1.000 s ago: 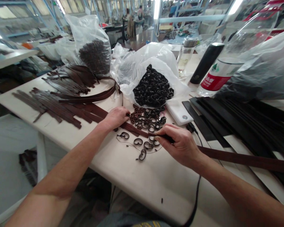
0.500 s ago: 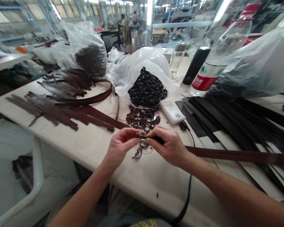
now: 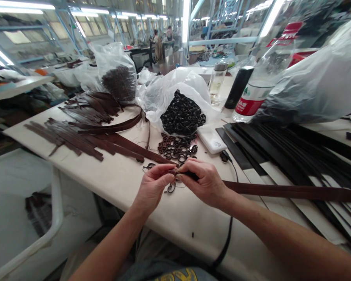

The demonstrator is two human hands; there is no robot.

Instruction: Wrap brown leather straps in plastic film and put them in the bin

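My left hand (image 3: 155, 187) and my right hand (image 3: 206, 183) meet fingertip to fingertip over the table. Both are closed in a pinch on a small brown leather piece (image 3: 173, 171), mostly covered by the fingers. A dark length, its kind unclear, shows inside my right hand's curled fingers. Long brown leather straps run past the hands, one strap (image 3: 146, 150) to the left and another strap (image 3: 280, 191) to the right. Whether they join behind the hands is hidden. Just beyond lie small brown and black leather loops (image 3: 175, 146); one loop (image 3: 171, 188) sits below my fingertips.
A plastic bag (image 3: 152, 93) spills black loops (image 3: 183, 113). Brown strips (image 3: 73, 136) lie left, black strips (image 3: 280, 152) right. A white power bank (image 3: 212, 139) with a cable, a black flask (image 3: 239, 88), a glass bottle (image 3: 218, 82) and a large plastic bottle (image 3: 251, 97) stand behind.
The fingertips have drawn closer together, covering more of the brown piece. My left hand has shifted slightly right. The camera view has tilted up a little.
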